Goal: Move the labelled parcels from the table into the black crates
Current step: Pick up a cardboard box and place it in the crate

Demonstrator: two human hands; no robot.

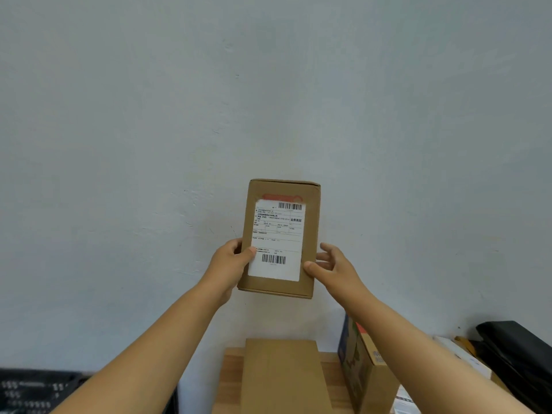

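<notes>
Labelled parcel (pixel 280 237), a small brown carton, is held upright in the air before the wall, above the wooden table (pixel 231 380). It is gripped along its lower left edge by the left hand (pixel 231 264), thumb laid on the white label; the right hand (pixel 331 264) is spread loosely at the lower right edge, thumb touching. It is judged light and stiff, best taken by its two long sides. A black crate (pixel 35 389) is seen low at left
</notes>
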